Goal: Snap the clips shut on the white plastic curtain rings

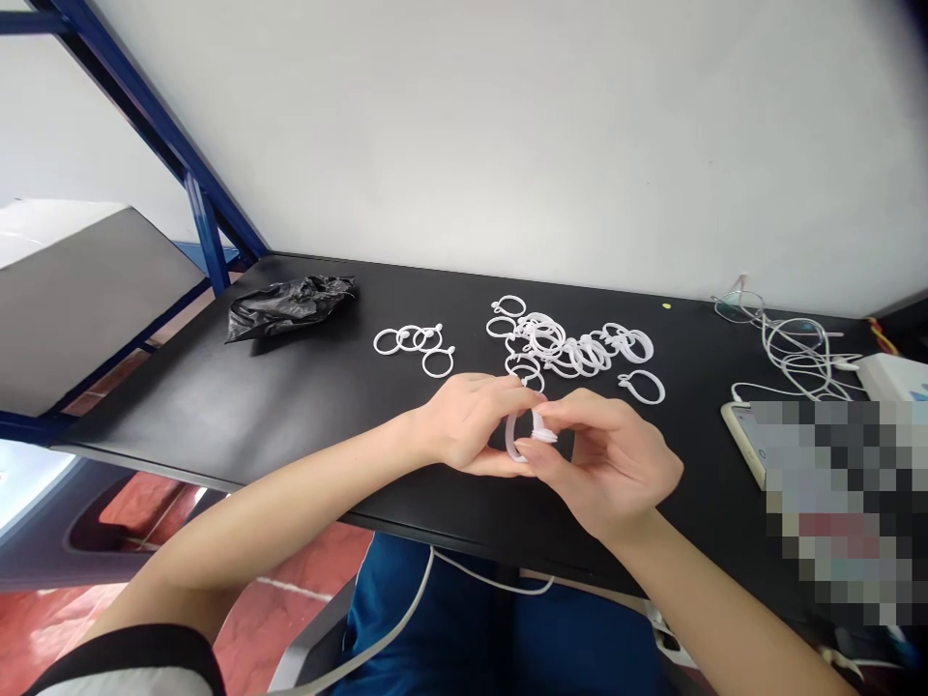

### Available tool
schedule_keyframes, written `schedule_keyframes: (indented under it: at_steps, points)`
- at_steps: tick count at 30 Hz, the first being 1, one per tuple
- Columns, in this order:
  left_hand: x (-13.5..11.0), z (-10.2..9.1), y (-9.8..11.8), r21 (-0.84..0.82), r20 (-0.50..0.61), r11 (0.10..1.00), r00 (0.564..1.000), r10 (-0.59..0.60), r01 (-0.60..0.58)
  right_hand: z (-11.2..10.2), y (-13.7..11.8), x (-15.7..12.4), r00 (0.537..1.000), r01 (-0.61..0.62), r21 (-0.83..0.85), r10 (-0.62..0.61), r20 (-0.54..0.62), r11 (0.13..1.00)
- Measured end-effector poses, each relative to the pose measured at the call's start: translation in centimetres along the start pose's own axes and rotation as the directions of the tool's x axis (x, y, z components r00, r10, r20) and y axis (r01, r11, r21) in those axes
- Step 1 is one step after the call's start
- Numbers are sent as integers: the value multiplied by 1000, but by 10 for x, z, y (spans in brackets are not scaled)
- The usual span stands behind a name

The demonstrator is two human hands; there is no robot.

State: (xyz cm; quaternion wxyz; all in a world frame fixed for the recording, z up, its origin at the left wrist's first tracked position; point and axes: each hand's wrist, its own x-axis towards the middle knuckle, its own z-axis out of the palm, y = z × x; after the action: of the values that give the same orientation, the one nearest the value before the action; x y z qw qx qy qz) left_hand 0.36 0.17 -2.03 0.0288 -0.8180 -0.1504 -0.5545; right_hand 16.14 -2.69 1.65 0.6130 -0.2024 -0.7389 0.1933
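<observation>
Over the front part of the black table, my left hand [478, 422] and my right hand [613, 454] meet around one white plastic curtain ring [511, 435]. The left fingers grip the ring's left side, while the right thumb and index finger pinch its right side, by a small ridged piece [543, 436]. Part of the ring is covered by my fingers. Just beyond my hands lies a pile of similar white rings [543, 336]. A smaller group of rings [411, 337] lies to the left of it, and a single ring [644, 387] to the right.
A crumpled black plastic bag [290, 304] lies at the back left of the black table [304, 406]. On the right are eyeglasses [739, 304], tangled white cables [801, 353], a phone [746, 445] and a white box [895, 377]. A white wall [493, 145] rises behind.
</observation>
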Motion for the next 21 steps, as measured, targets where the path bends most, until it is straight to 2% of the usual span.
schedule_keyframes:
  at_steps: [2, 4, 6, 7, 8, 10, 11, 12, 13, 15, 16, 18, 21]
  points:
    - [2, 0, 0, 110, -61, 994, 998, 25, -18, -2, 5, -2, 1000, -2, -29, 2, -15, 1000]
    - [6, -2, 1, 262, -75, 965, 997, 3, 17, -4, 11, -3, 998, -15, -50, 12, -57, 999]
    - [10, -7, 2, 418, 14, 899, 988, -152, 132, -7, 18, -2, 989, -74, -56, 66, -129, 996]
    - [13, -9, 2, 497, 87, 841, 952, -293, 214, -8, 21, -1, 980, -116, -61, 104, -172, 991]
    - [16, -12, 1, 578, 165, 763, 874, -457, 290, -9, 24, 1, 967, -160, -68, 142, -214, 985]
    - [20, -18, -2, 727, 265, 577, 624, -735, 371, -9, 27, 3, 941, -231, -101, 195, -278, 968]
    - [22, -20, -4, 783, 282, 499, 503, -817, 372, -10, 29, 4, 933, -257, -124, 212, -291, 958]
    - [23, -22, -6, 824, 284, 441, 414, -865, 356, -10, 30, 5, 930, -281, -150, 230, -285, 948]
    - [23, -23, -8, 853, 280, 401, 355, -892, 335, -10, 31, 6, 932, -309, -178, 260, -254, 934]
    - [23, -25, -10, 885, 270, 356, 291, -918, 300, -10, 35, 6, 927, -376, -246, 360, -108, 893]
    - [22, -25, -11, 893, 269, 343, 267, -925, 291, -9, 36, 6, 908, -405, -285, 420, -12, 869]
    - [20, -26, -11, 899, 269, 330, 231, -935, 286, -8, 40, 4, 844, -433, -370, 514, 153, 822]
    - [20, -27, -11, 899, 274, 327, 210, -939, 291, -7, 44, 0, 755, -438, -489, 604, 254, 754]
